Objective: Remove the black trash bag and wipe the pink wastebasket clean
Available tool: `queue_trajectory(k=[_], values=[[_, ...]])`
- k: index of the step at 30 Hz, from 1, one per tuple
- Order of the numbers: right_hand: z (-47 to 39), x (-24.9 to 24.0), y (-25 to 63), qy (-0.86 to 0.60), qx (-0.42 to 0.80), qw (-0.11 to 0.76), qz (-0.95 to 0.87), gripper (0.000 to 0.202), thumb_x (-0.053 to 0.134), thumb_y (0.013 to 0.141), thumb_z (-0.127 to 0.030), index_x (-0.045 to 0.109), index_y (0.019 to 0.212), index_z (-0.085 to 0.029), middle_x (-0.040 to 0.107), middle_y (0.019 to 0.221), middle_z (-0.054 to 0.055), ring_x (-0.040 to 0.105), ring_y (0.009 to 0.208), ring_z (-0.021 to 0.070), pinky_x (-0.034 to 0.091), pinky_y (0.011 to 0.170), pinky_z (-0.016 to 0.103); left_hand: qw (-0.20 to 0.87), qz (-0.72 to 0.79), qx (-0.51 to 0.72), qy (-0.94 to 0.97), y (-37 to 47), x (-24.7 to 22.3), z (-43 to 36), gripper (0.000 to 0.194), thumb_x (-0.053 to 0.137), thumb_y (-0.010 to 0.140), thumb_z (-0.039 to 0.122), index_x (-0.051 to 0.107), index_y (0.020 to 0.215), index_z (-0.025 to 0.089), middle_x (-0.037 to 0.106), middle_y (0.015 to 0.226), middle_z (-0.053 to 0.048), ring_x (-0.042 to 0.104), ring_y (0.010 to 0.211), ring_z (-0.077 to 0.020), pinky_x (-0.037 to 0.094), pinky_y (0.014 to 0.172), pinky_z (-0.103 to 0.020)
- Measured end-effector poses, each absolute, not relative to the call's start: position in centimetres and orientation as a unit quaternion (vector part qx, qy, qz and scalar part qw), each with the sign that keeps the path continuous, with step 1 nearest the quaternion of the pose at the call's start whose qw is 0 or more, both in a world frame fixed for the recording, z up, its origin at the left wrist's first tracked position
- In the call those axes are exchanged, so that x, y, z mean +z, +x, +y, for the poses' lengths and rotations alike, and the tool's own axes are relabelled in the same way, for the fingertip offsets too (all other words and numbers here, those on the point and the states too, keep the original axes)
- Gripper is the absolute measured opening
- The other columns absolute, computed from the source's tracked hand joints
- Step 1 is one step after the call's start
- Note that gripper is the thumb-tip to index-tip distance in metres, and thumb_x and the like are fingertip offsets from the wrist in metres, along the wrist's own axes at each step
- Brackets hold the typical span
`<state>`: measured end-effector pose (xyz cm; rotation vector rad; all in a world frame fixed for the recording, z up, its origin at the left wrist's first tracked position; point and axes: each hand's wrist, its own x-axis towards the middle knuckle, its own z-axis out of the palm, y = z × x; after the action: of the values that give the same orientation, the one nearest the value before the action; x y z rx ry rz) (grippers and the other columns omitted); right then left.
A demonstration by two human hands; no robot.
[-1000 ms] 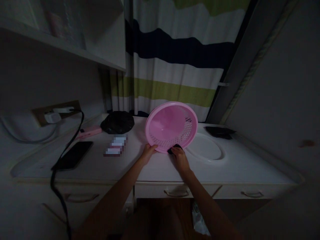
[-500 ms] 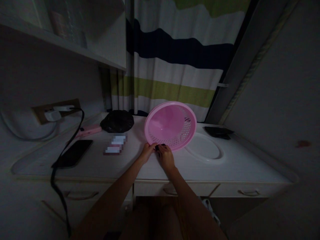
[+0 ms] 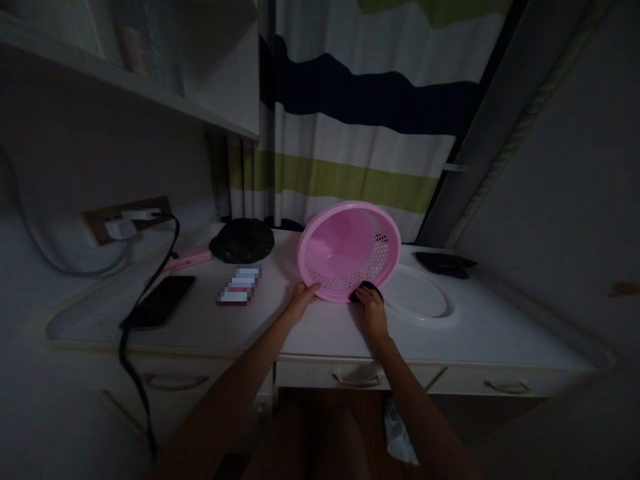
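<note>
A pink basket point(image 3: 345, 247) with a perforated wall lies tilted on the white desk, its opening facing me. My left hand point(image 3: 301, 299) grips the lower left of its rim, thumb over the edge. In my right hand point(image 3: 371, 310) is a black cloth point(image 3: 369, 288), pressed against the lower rim right of the basket's middle. A white ring point(image 3: 425, 313) lies flat on the desk just right of the basket.
On the left are a black phone point(image 3: 160, 302), a black cable point(image 3: 143, 300), a pink device point(image 3: 189, 258), a blurred-out item point(image 3: 241, 287) and a black bag point(image 3: 243, 240). A black pouch point(image 3: 445, 262) lies at the back right. A shelf point(image 3: 210, 100) overhangs the left.
My right hand has slid right along the basket's rim with the black cloth, away from my left hand. My left hand still holds the rim. The view has shifted slightly.
</note>
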<state>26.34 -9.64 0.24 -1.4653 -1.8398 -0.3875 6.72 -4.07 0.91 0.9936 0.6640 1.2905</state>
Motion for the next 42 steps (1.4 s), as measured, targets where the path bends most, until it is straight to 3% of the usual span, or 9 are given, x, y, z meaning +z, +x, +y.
queue_trajectory(k=[9,18,37,42], values=[[-9.4,0.1,24.3,-0.553,-0.125,0.330,-0.755,0.042,0.043,0.070,0.002,0.063,0.104,-0.013,0.064,0.105,0.009,0.054,0.097,0.0203,0.041,0.088,0.036,0.585,0.285,0.605,0.459,7.2,1.3,-4.2,0.048,0.074,0.056,0.029,0.061,0.098,0.010,0.064,0.102,-0.012,0.059,0.091,-0.0205,0.045,0.084,-0.034],[-9.4,0.8,20.2,-0.505,-0.075,0.358,-0.782,0.039,0.044,0.074,-0.001,0.063,0.106,-0.014,0.064,0.107,0.007,0.053,0.097,0.0204,0.044,0.086,0.035,0.529,0.310,0.683,0.396,6.9,0.6,-3.3,0.046,0.074,0.054,0.025,0.061,0.095,0.011,0.065,0.098,-0.010,0.060,0.090,-0.0195,0.044,0.083,-0.033],[-10.1,0.5,22.7,-0.610,-0.124,0.334,-0.708,0.041,0.039,0.072,0.001,0.063,0.104,-0.007,0.063,0.108,0.011,0.048,0.106,0.0206,0.034,0.096,0.034,0.504,0.372,0.670,0.399,6.4,0.7,-3.3,0.038,0.072,0.054,0.022,0.065,0.089,0.010,0.067,0.093,-0.011,0.060,0.092,-0.0236,0.046,0.082,-0.034],[-10.2,0.6,22.2,-0.613,-0.127,0.316,-0.713,0.039,0.041,0.074,0.000,0.063,0.104,-0.013,0.063,0.108,0.008,0.049,0.102,0.0207,0.037,0.090,0.035,0.503,0.375,0.665,0.405,6.5,0.5,-3.2,0.036,0.071,0.055,0.022,0.065,0.089,0.010,0.067,0.092,-0.011,0.060,0.092,-0.0241,0.046,0.082,-0.035]])
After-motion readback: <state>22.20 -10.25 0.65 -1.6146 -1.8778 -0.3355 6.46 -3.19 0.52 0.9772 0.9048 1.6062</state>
